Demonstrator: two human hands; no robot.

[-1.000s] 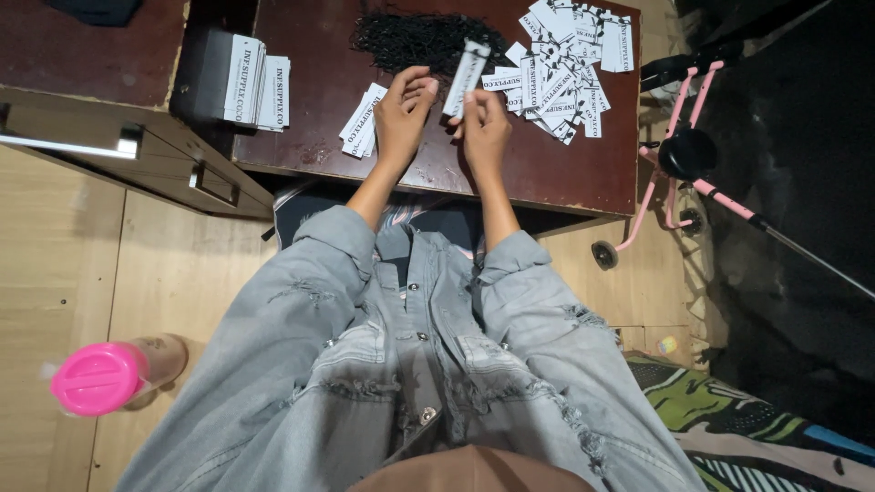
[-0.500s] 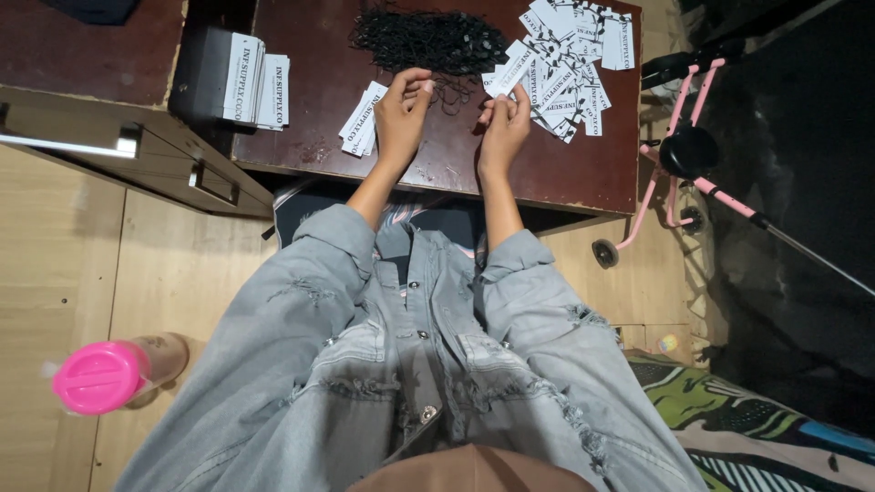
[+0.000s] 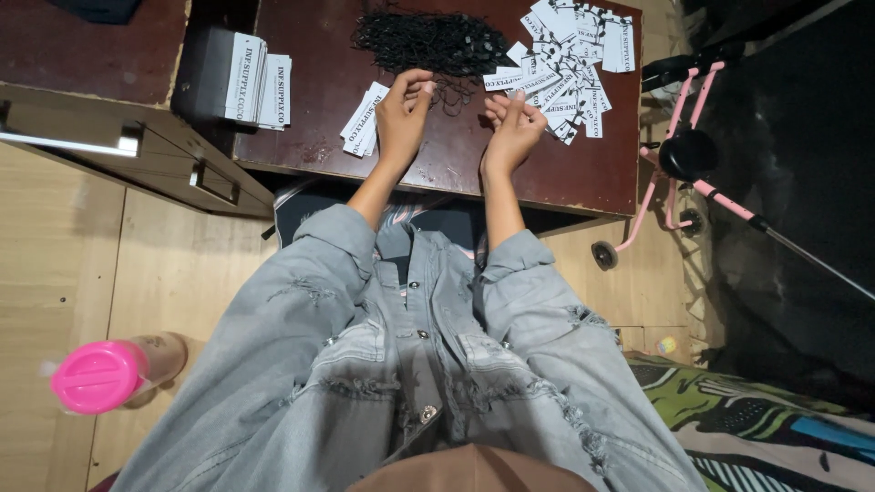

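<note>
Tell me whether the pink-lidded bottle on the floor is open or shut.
Shut: the round pink lid sits flat over the mouth of the brownish bottle, standing on the wooden floor.

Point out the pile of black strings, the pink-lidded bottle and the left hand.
Pile of black strings (image 3: 428, 41), head view, middle of the heap.
Pink-lidded bottle (image 3: 96, 375), head view, on the lid.
Left hand (image 3: 401, 114), head view, back of hand.
</note>
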